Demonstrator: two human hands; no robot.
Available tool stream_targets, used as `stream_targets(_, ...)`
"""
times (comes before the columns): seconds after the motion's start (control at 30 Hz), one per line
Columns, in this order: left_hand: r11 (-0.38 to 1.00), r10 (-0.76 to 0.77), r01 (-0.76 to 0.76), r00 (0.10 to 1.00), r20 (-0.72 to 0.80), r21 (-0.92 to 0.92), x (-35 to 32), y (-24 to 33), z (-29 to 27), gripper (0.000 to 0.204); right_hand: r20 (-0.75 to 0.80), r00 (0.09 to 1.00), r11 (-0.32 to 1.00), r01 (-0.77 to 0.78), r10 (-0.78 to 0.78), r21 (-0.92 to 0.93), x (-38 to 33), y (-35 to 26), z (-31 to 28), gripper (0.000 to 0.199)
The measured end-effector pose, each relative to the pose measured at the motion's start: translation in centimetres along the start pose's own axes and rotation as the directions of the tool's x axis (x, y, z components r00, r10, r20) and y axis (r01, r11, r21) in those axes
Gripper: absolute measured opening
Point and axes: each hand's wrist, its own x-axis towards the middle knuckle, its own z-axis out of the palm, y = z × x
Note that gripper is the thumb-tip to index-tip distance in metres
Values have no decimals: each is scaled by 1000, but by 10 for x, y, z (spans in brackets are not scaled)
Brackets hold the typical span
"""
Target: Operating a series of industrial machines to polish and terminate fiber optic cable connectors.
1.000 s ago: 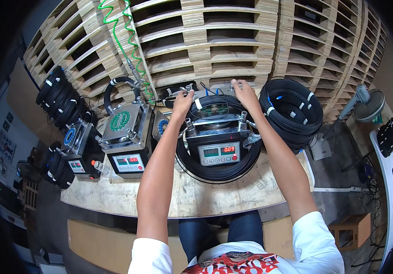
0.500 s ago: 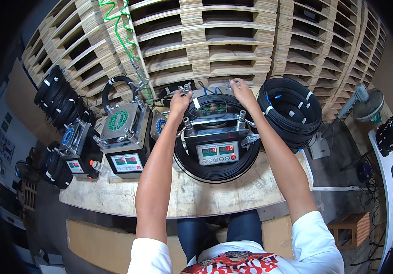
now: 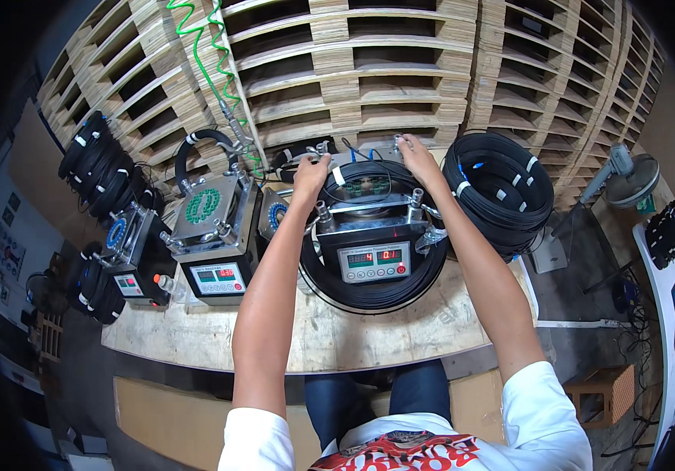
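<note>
Both my arms reach over a black polishing machine (image 3: 375, 235) with a metal plate on top and a lit front panel (image 3: 374, 262). A large coil of black cable (image 3: 431, 271) surrounds its base, and more loops lie over its back part. At the back left corner, my left hand (image 3: 310, 176) is closed with its fingertips at a metal knob (image 3: 321, 148). My right hand (image 3: 418, 161) has thumb and fingers bent round the back right knob (image 3: 398, 144). Two front posts (image 3: 415, 201) stand untouched. Blue connectors (image 3: 362, 156) show behind the plate between my hands.
Left on the wooden table (image 3: 337, 341) stand a machine with a ring of green parts (image 3: 203, 206) and a smaller one with a blue ring (image 3: 117, 234). A tall black cable coil (image 3: 502, 188) is at the right, beside a fan (image 3: 634, 179). Pallets (image 3: 353, 67) rise behind.
My left hand has shifted slightly at the back left knob, while the right one stays almost still. The red digits on the machine panels have changed.
</note>
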Motion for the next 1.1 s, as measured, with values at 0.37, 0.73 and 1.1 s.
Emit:
stream_targets(0.37,997,45,-42,998,54,-64,19,-23,-4,76,-5,992,984,-129,130,-121,-12,-25,-3,67)
stream_targets(0.73,999,-42,42,999,32,-7,-3,1,-8,69,9,999,999,32,-32,16,-3,-3,2,57)
stream_targets(1.1,996,78,-76,996,34,-38,17,-25,-8,63,40,977,968,-199,207,-154,-9,-20,0,60)
